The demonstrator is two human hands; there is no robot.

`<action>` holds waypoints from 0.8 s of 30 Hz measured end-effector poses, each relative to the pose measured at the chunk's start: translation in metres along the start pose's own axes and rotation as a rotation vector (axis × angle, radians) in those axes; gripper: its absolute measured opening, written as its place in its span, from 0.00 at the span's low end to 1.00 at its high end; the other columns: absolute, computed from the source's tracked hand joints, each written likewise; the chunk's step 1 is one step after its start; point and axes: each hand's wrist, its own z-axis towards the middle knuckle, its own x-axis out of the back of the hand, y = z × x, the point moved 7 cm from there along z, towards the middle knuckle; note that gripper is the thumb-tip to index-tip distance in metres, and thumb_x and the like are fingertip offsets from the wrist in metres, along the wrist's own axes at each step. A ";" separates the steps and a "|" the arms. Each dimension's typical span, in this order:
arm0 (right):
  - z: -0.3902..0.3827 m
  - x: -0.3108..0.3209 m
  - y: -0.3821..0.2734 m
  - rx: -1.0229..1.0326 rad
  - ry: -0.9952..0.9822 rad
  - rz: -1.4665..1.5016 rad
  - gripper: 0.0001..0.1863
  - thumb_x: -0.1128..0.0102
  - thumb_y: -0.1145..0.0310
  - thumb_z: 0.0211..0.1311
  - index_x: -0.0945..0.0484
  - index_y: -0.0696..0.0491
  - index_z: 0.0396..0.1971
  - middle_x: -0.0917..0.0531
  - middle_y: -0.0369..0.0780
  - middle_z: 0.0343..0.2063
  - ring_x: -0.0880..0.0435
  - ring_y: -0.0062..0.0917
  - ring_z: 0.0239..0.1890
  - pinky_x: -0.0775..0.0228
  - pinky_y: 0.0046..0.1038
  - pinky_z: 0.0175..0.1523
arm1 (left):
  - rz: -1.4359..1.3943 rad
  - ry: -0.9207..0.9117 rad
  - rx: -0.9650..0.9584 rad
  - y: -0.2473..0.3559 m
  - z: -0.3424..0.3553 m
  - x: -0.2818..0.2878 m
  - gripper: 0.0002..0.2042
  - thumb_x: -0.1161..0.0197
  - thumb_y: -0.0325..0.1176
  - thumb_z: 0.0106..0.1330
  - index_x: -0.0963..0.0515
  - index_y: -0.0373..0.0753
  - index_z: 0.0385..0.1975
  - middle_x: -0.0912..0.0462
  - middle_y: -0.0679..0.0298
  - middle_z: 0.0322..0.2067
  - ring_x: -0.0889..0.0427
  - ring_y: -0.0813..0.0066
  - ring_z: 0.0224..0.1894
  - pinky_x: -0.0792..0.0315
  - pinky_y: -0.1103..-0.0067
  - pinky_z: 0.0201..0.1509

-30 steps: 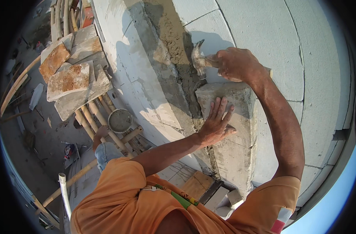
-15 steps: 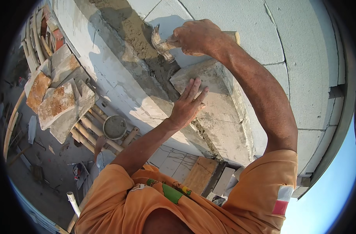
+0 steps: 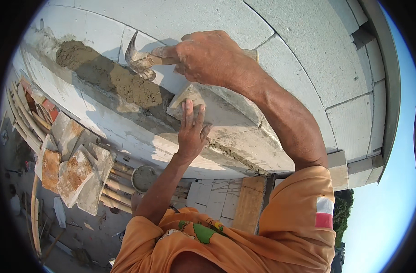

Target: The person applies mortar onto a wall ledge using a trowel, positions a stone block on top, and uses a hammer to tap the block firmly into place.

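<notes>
My right hand [image 3: 210,59] is wrapped round the wooden handle of a claw hammer [image 3: 139,59], close under its head. The metal head hangs above a bed of wet grey mortar [image 3: 126,84] spread on the wall ledge. My left hand [image 3: 192,132] lies on the face of a rough grey stone block [image 3: 217,107], fingers stretched out against it. That block sits on the ledge against the white block wall, at the end of the mortar bed. Another stone [image 3: 251,141] adjoins it on the near right.
A white block wall [image 3: 303,68] rises beyond the ledge. At lower left, stone slabs [image 3: 76,173] are stacked on bamboo poles [image 3: 114,191], beside a bucket of grey mix [image 3: 144,177]. A wooden board [image 3: 249,204] lies below the ledge.
My view has turned, showing more mortar bed to the left. The hammer stays in my right hand, its head now farther from the stone block. My left hand remains on the block.
</notes>
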 end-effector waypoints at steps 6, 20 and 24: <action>-0.160 0.037 0.054 -0.335 0.437 0.264 0.31 0.32 0.61 0.61 0.26 0.36 0.65 0.16 0.38 0.28 0.16 0.26 0.26 0.21 0.29 0.30 | -0.071 -0.093 0.003 0.018 0.009 0.007 0.35 0.33 0.39 0.67 0.39 0.38 0.71 0.57 0.35 0.73 0.53 0.29 0.74 0.42 0.49 0.70; -0.420 -0.099 -0.002 -1.228 0.979 0.828 0.33 0.34 0.70 0.65 0.35 0.63 0.67 0.22 0.52 0.57 0.20 0.32 0.57 0.28 0.32 0.61 | 0.035 -0.083 -0.168 0.069 0.040 0.035 0.40 0.29 0.33 0.64 0.46 0.32 0.72 0.61 0.37 0.75 0.62 0.37 0.77 0.52 0.50 0.75; -0.455 -0.157 -0.069 -1.425 0.990 1.052 0.33 0.36 0.70 0.65 0.37 0.67 0.67 0.22 0.53 0.57 0.22 0.32 0.58 0.31 0.32 0.63 | 0.066 -0.106 -0.256 0.089 0.049 0.031 0.38 0.29 0.36 0.65 0.42 0.32 0.71 0.54 0.37 0.74 0.58 0.37 0.76 0.53 0.48 0.74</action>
